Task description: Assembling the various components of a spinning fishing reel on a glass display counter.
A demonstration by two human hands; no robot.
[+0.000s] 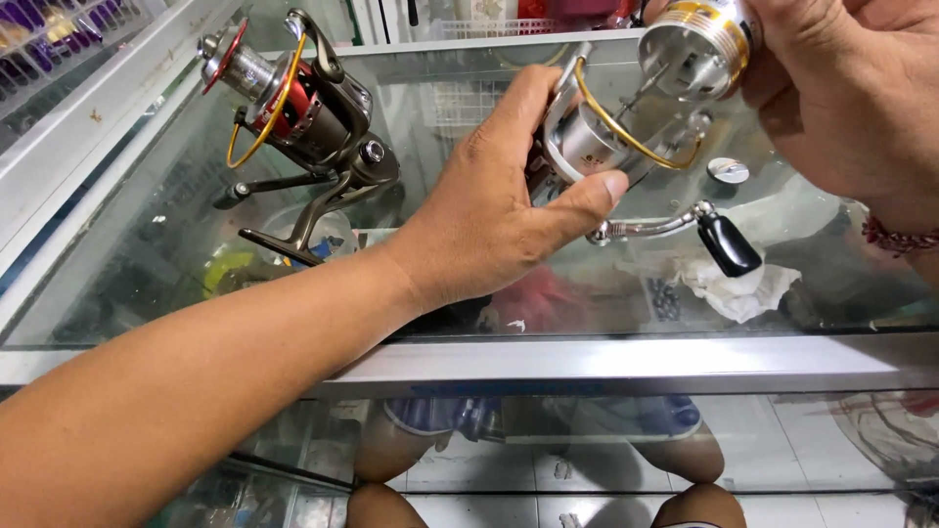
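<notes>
My left hand [494,210] grips the body of a silver spinning reel [597,147] with a gold bail wire, held above a glass counter [587,362]. Its crank handle with a black knob [729,244] hangs to the right. My right hand [841,98] holds the reel's silver and gold spool [690,44] just above the reel body, apart from it. A second reel [303,108], grey and red with a gold bail wire, stands on the glass at the left.
A small silver round cap [728,170] lies on the glass near the right hand. Crumpled white tissue [738,288] lies under the handle. Goods show inside the case under the glass. A white shelf frame [88,127] runs along the left.
</notes>
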